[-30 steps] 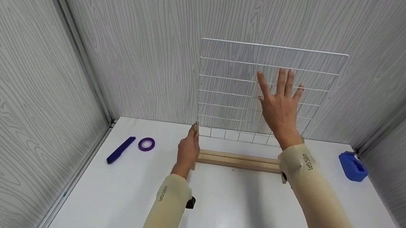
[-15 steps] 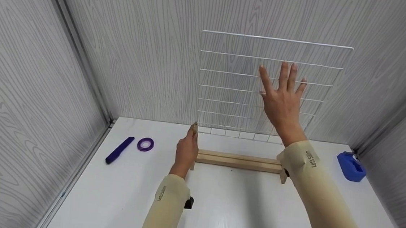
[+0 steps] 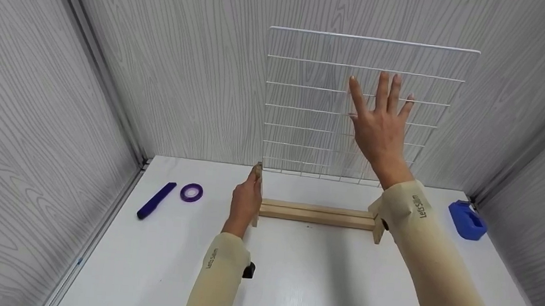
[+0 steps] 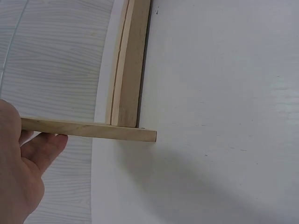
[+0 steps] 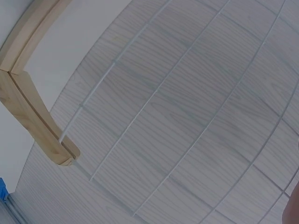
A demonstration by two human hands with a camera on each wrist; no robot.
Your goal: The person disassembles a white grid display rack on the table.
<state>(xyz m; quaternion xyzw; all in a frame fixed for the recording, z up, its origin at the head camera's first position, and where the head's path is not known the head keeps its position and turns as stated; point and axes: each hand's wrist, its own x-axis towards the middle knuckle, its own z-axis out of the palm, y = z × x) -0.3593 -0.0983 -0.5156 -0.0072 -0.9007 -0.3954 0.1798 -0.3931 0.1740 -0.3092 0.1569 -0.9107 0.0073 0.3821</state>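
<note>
A white wire grid panel [image 3: 374, 39] stands upright before the back wall, its lower edge just above and behind a wooden stand [image 3: 316, 214]. My right hand [image 3: 381, 127] lies flat against the grid's right half, fingers straight and spread. My left hand [image 3: 245, 202] grips the stand's left end piece. In the left wrist view the left hand [image 4: 23, 177] holds the wooden cross foot [image 4: 88, 129], with the slotted rail [image 4: 128, 60] running away from it. The right wrist view shows the stand's right end [image 5: 32, 121] and the grid wires [image 5: 187, 60].
A purple pen [image 3: 156, 200] and a purple tape roll [image 3: 191, 192] lie at the table's left. A blue tape dispenser [image 3: 466, 220] sits at the right edge. Grey wood-grain walls enclose the white table [image 3: 320, 283] on three sides.
The grid panel has risen steadily with my right hand against it; its small bottom cells no longer show behind the stand. My left hand has kept its hold on the stand.
</note>
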